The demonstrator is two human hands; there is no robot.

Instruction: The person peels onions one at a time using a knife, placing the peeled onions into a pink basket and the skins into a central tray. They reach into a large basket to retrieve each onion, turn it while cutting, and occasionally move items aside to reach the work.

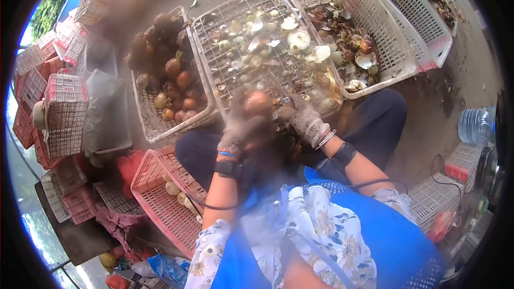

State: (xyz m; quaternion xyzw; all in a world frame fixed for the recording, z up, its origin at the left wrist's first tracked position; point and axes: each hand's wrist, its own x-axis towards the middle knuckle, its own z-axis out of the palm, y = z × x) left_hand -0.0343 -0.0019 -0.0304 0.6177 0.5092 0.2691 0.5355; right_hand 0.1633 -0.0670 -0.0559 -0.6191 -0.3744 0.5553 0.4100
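Observation:
My left hand (241, 131), in a knitted glove, is closed around a reddish-brown onion (257, 103). Close beside it, my gloved right hand (309, 121) is curled round a small tool with a metal part (287, 100); blur hides its exact kind. Both hands are over my lap, at the near edge of a grid-topped crate (210, 20) strewn with onion peel and pale cut pieces. To the left stands a crate (140, 115) of unpeeled onions (183, 79). Another crate (393, 48), at the right, holds brown skins and scraps.
A pink crate (150, 182) with pale peeled onions (172, 188) is by my left side. Stacked crates (67, 93) fill the far left. More crates (409, 10) stand at the upper right. A large clear water bottle (475, 126) is at the right.

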